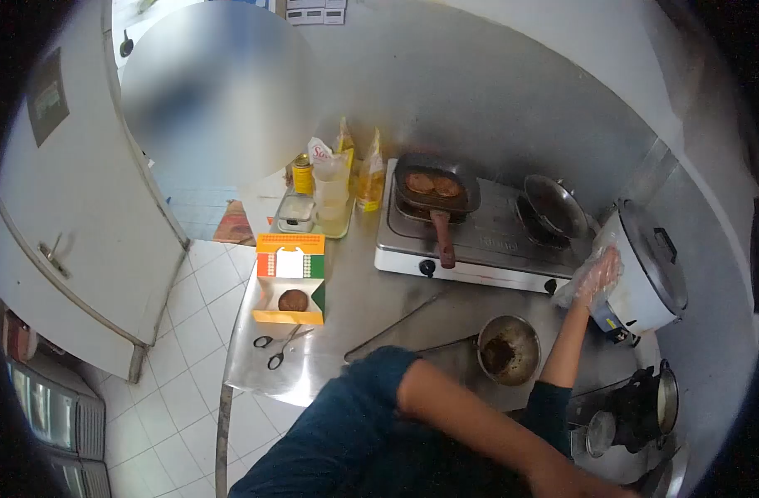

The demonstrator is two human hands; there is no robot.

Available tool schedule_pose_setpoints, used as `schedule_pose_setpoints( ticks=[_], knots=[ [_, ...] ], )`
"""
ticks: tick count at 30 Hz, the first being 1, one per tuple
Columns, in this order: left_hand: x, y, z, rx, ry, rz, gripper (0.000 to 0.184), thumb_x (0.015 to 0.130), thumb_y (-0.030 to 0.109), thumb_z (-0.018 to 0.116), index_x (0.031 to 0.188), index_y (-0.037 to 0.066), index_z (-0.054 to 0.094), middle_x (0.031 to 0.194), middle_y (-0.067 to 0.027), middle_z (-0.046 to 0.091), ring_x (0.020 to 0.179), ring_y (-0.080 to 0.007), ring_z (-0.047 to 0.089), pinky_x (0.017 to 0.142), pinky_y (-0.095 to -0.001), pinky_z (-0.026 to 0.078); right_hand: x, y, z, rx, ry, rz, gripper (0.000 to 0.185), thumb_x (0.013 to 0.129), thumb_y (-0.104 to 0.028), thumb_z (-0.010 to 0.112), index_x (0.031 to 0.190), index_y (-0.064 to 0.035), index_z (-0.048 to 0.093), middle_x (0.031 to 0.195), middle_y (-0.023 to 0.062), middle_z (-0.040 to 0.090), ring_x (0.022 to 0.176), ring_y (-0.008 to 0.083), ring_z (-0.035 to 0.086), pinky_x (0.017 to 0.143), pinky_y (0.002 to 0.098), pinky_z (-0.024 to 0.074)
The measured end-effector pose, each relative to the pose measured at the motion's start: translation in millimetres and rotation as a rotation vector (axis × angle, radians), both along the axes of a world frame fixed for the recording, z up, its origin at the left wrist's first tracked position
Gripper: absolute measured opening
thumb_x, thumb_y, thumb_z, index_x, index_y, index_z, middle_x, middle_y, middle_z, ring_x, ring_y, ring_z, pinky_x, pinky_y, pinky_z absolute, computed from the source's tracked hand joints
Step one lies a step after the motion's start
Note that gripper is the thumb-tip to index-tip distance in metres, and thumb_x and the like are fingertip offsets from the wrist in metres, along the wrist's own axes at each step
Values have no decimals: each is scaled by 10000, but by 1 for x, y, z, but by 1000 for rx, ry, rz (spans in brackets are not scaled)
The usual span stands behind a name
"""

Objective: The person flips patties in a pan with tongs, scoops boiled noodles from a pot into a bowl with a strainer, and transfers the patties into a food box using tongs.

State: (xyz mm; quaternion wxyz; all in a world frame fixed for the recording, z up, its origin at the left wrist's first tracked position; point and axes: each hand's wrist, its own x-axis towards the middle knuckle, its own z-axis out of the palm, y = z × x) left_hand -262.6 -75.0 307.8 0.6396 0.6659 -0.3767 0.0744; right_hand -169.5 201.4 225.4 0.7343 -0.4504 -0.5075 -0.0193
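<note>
Right hand (pixel 599 272) in loose plastic glove (pixel 567 294), over side of rice cooker (pixel 639 286); you can't tell grip or contact
Left hand (pixel 577 483) blurred below, state unclear
Loose cuff could snag on stove (pixel 512 267), just left of right hand; your left elbow could knock handle of saucepan (pixel 527 332), tipping it
Cooker lidded, contents hidden
Saucepan, between hands, leftward: brown residue (pixel 499 354)
Frying pan (pixel 471 197), left beyond right hand: two patties (pixel 448 187)
Open box (pixel 288 318), far left: one patty (pixel 293 300)

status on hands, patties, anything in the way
Right hand gloved, at white cooker, contact unclear. Left hand at bottom edge, grip unclear. Two patties in square pan. Possible obstacle: saucepan.
</note>
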Motion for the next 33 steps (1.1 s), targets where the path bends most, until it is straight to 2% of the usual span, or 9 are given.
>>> schedule_pose_setpoints(
  ticks=[4, 9, 12, 15, 17, 19, 22, 25, 33],
  knots=[
    [-65, 16, -14, -170, -1, -104, 493, 763, 216, 497, 1156, 75, 234, 1073, -115, 409, 1009, -201, 381, 803, -349, 342, -4, -28, -28, -152, -70, 176, 253, 801, -250, 427, 785, -13, 516, 751, 98, 488, 696, 161, 434, 629, 289, 350],
    [-151, 9, -78, -452, 100, 390, 472, 776, 125, 477, 1155, -10, 230, 1109, -150, 387, 1045, -205, 391, 878, -331, 298, -5, -120, -76, -416, -282, 202, 241, 803, -266, 438, 853, -41, 508, 778, 22, 483, 712, 122, 453, 618, 255, 369],
    [-178, 16, -137, -657, 173, 689, 452, 774, 174, 501, 1147, 54, 276, 1083, -133, 428, 1016, -173, 411, 862, -303, 317, 17, -134, -155, -76, -787, -253, 311, 836, -278, 340, 942, -38, 506, 928, 95, 501, 865, 200, 477, 754, 321, 390],
    [-198, 25, -197, -736, 452, 1372, 510, 751, 198, 538, 1160, 64, 265, 1138, -129, 377, 1054, -175, 372, 877, -309, 302, -1, -132, -165, -265, -539, -212, 311, 836, -276, 339, 946, -36, 503, 930, 97, 501, 864, 203, 478, 753, 322, 390],
    [-205, 28, -258, -300, 621, 1946, 606, 687, 257, 606, 1168, 111, 268, 1186, -135, 320, 1090, -230, 329, 873, -380, 295, -9, -127, -159, -362, -417, -212, 312, 836, -275, 338, 949, -35, 502, 931, 98, 500, 864, 205, 478, 751, 322, 391],
    [-202, 27, -266, 228, 1367, 2178, 687, 626, 309, 643, 1182, 166, 265, 1190, -152, 303, 1091, -328, 304, 848, -461, 288, -11, -123, -153, -415, -367, -221, 312, 835, -274, 338, 952, -34, 500, 933, 99, 500, 863, 207, 478, 750, 322, 391],
    [-195, 26, -298, 576, 1603, 2185, 710, 597, 344, 646, 1182, 204, 269, 1148, -146, 328, 1037, -388, 330, 803, -501, 305, -15, -117, -146, -454, -320, -228, 313, 835, -272, 337, 956, -32, 498, 935, 100, 499, 863, 210, 479, 749, 323, 391],
    [-186, 34, -290, 193, 1681, 2133, 599, 728, 337, 496, 1230, 224, 188, 1244, -115, 234, 1127, -352, 223, 842, -575, 188, -15, -115, -145, -476, -292, -231, 314, 834, -270, 336, 960, -31, 495, 937, 101, 498, 862, 213, 479, 747, 323, 392],
    [-183, 28, -271, 107, 1728, 2185, 634, 708, 337, 485, 1234, 312, 132, 1255, -53, 214, 1122, -383, 206, 809, -611, 201, -13, -111, -145, -481, -267, -226, 316, 833, -266, 334, 970, -26, 489, 943, 105, 496, 860, 221, 480, 742, 324, 393]
  ],
)
